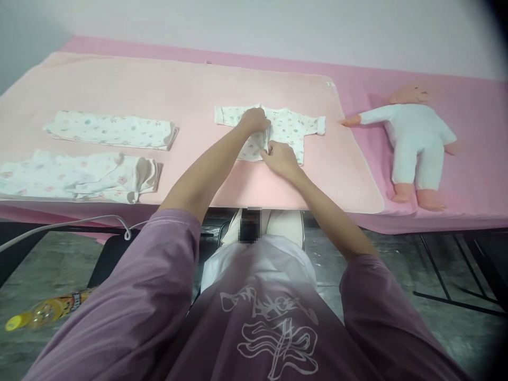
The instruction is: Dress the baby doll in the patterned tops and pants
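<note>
Soft light surrounds the right hand (pixel 281 157); faint shadow (pixel 242 182) lies left of it, a pixelated patch (pixel 251 225) below, dark corners (pixel 498 21) far right.

little shirt (pixel 283 124): partly hidden by left hand (pixel 255 120) | bottle (pixel 47 312): end behind sleeve (pixel 135 296) | dark lap object (pixel 249 228): pixelated

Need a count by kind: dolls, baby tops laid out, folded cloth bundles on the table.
Doll: 1
Patterned baby top: 1
Folded patterned cloth bundles: 2 (pieces within each can't be told)
Total: 4
</note>
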The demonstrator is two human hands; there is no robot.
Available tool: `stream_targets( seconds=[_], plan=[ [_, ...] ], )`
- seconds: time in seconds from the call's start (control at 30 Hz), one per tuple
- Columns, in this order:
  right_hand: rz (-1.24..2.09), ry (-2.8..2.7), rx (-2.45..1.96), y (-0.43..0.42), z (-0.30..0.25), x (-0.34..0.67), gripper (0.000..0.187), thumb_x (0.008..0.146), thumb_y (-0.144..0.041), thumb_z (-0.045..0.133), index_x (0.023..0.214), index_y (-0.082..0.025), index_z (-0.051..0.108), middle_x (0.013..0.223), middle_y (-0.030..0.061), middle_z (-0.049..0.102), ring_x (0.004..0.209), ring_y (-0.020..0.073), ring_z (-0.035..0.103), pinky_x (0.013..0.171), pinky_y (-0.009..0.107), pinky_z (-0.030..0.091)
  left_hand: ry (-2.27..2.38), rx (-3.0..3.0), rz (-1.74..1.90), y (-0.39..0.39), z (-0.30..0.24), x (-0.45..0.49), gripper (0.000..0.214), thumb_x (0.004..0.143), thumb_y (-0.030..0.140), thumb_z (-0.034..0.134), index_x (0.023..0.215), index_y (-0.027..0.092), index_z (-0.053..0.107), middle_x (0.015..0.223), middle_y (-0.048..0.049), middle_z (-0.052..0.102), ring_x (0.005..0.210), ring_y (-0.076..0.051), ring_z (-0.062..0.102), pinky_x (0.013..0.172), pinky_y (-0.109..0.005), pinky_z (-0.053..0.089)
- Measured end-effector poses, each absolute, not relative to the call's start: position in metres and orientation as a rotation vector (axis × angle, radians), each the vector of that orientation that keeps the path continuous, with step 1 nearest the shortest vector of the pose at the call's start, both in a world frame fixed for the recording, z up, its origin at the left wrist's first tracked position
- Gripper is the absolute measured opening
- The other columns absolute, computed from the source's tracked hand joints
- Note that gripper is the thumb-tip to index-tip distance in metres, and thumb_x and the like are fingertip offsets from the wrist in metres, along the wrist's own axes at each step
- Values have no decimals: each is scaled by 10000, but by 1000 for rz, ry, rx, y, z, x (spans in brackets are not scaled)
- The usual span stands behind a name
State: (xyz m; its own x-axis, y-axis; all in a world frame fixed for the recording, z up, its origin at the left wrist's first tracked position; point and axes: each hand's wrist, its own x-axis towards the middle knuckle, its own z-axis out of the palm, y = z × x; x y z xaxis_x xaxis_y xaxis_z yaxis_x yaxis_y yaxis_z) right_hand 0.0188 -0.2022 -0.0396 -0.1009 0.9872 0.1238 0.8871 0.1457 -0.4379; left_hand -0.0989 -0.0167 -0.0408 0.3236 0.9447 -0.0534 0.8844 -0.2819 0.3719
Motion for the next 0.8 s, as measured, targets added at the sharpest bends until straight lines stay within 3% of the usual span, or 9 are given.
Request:
stream_targets(
  seconds=[0.13, 0.27, 0.4, 0.47, 0.6, 0.8],
  plan=[
    [245, -2107, -1722, -204, -53, 19, 246, 1025, -330, 566, 802, -227, 547, 957, 123, 710, 904, 297, 643, 835, 407, 460, 1772, 2193, 276, -23, -41, -92, 591, 934, 415, 620, 1407, 78, 731, 1374, -220, 744, 1391, -443, 622, 1247, -560, 441],
    [286, -2062, -1711, -207, -53, 19, 243, 1006, -283, 545, 771, -237, 510, 886, 101, 674, 840, 273, 605, 807, 400, 451, 1752, 2136, 373, -22, -40, -98, 631, 962, 508, 592, 1409, 89, 745, 1363, -218, 761, 1333, -422, 672, 1180, -501, 501],
    [350, -1999, -1670, -210, -39, 14, 247, 1000, -267, 546, 765, -246, 472, 811, 72, 611, 810, 261, 571, 791, 399, 456, 1726, 2123, 408, -12, -34, -112, 704, 968, 648, 590, 1367, 96, 769, 1383, -222, 762, 1395, -425, 636, 1203, -457, 472],
    [334, -1977, -1609, -205, -30, 5, 231, 1014, -273, 545, 796, -247, 474, 827, 65, 592, 850, 266, 575, 828, 410, 477, 1772, 2140, 350, -8, -27, -121, 681, 1019, 623, 546, 1382, 86, 756, 1425, -216, 746, 1416, -400, 623, 1217, -449, 458],
    [391, -1991, -1378, -181, -17, -28, 194, 1087, -388, 534, 953, -247, 529, 944, 64, 612, 977, 276, 595, 947, 458, 526, 1846, 2108, 190, 2, -3, -148, 600, 1107, 482, 445, 1372, 27, 733, 1367, -205, 770, 1335, -317, 674, 1162, -431, 504],
    [622, -2216, -1006, -150, -26, -72, 250, 1094, -480, 543, 1212, -273, 618, 1312, 103, 690, 1234, 302, 614, 1135, 523, 533, 1830, 2086, 116, 8, 4, -195, 629, 1124, 620, 415, 1338, 122, 735, 1263, -121, 802, 1167, -260, 726, 1097, -411, 544]
  ],
)
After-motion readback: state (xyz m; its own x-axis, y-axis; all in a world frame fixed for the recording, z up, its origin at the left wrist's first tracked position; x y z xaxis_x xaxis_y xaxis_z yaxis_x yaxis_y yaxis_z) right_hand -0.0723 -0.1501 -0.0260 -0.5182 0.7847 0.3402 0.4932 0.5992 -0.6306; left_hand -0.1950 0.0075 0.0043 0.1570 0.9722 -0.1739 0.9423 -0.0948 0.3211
